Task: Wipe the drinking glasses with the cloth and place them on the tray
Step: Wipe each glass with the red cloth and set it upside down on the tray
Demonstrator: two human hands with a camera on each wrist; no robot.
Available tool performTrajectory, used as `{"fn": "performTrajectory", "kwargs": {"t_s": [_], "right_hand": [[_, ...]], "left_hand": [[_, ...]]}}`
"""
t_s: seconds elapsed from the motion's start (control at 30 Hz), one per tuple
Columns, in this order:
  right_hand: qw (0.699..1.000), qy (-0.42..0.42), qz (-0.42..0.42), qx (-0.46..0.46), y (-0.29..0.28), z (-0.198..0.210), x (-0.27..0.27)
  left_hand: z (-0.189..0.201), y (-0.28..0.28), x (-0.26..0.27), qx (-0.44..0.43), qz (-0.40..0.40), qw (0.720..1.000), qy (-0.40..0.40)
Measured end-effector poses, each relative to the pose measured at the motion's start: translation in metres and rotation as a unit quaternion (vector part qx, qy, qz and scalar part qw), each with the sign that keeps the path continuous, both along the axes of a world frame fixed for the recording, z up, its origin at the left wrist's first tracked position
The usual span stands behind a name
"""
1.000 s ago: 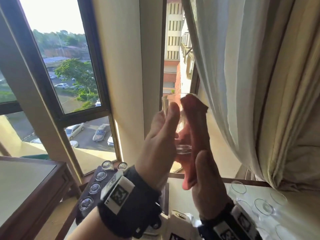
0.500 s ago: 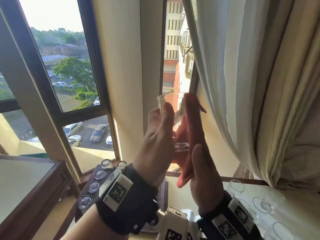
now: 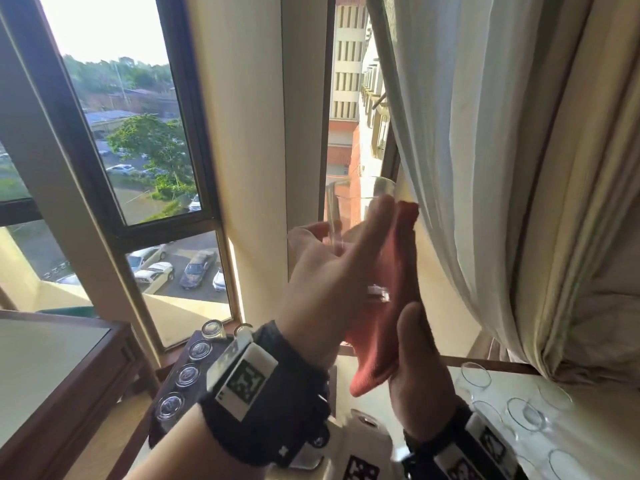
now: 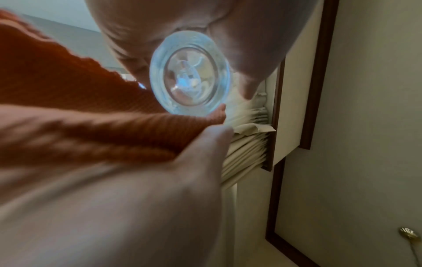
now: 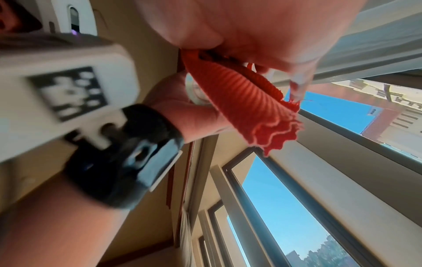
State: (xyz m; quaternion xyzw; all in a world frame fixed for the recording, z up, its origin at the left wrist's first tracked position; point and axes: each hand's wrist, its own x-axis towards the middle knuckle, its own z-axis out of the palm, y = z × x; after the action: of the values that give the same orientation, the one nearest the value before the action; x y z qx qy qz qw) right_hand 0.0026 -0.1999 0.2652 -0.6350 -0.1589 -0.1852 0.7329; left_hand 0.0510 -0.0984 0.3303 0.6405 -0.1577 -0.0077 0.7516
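Glass (image 3: 360,216) wiping is the step in hand, and the relation that governs our next move is how the tumbler lies between our two hands. Working down from the largest item: the dark tray (image 3: 162,393) sits low at our left, carrying a row of glasses (image 3: 187,374) that we judge to be finished. The pale desk (image 3: 588,403) lies low at our right and carries more glasses (image 3: 524,414) that we judge still await wiping.

Between them, raised in front of the window, we hold the work. Our left hand (image 3: 322,282) is curled round the glass body, thumb on the near side, so it is grasping the glass. Its long axis runs nearly upright, rim toward the window and thick base (image 4: 189,72) toward our wrists. Our right hand (image 3: 419,368) presses the red cloth (image 3: 384,306) flat against the right wall of the glass; the right-wrist view shows its fingers (image 5: 297,79) pinching the cloth, so that hand is grasping the cloth only.

The glass therefore lies directly right of our left palm and left of the cloth, touching both. We judge the left hand to be nearer the tray, so it should carry the glass down and leftward, base first, once wiping ends. The cloth must come away before that descent.
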Motion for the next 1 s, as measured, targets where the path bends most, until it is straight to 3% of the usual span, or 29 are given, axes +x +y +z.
{"fn": "performTrajectory", "kwargs": {"t_s": [0.07, 0.17, 0.23, 0.3, 0.37, 0.5, 0.67, 0.8, 0.93, 1.0], "right_hand": [[0.999, -0.028, -0.013, -0.019, -0.006, 0.017, 0.003], [0.997, 0.024, -0.068, 0.0, -0.022, 0.037, 0.006], [0.994, -0.013, -0.108, -0.018, -0.023, 0.036, 0.01], [0.993, -0.036, -0.098, -0.06, -0.012, 0.03, 0.003], [0.994, 0.008, -0.086, -0.068, -0.006, 0.017, -0.005], [0.998, -0.011, -0.049, -0.025, -0.005, 0.014, 0.004], [0.995, -0.04, -0.09, -0.01, -0.021, 0.028, 0.01], [0.993, -0.012, -0.083, -0.081, -0.004, 0.011, 0.0], [0.999, 0.013, -0.043, -0.009, -0.002, 0.012, 0.002], [0.999, -0.027, -0.033, -0.009, -0.013, 0.022, 0.011]], "left_hand": [[-0.011, -0.005, -0.006, 0.006, -0.031, 0.999, -0.011], [-0.02, -0.012, -0.014, 0.028, -0.04, 0.998, -0.038], [-0.018, -0.014, -0.017, 0.029, -0.039, 0.997, -0.057], [-0.012, -0.012, -0.014, -0.014, -0.03, 0.998, -0.046], [-0.008, -0.007, -0.007, -0.048, -0.022, 0.998, -0.045], [-0.003, -0.007, -0.015, -0.018, -0.032, 0.997, -0.068], [-0.011, -0.016, -0.021, 0.007, -0.037, 0.994, -0.105], [0.0, -0.008, -0.003, -0.012, 0.001, 0.998, -0.061], [0.002, -0.006, -0.009, -0.024, -0.026, 0.998, -0.047], [-0.003, -0.01, -0.018, -0.004, -0.047, 0.998, -0.051]]}}
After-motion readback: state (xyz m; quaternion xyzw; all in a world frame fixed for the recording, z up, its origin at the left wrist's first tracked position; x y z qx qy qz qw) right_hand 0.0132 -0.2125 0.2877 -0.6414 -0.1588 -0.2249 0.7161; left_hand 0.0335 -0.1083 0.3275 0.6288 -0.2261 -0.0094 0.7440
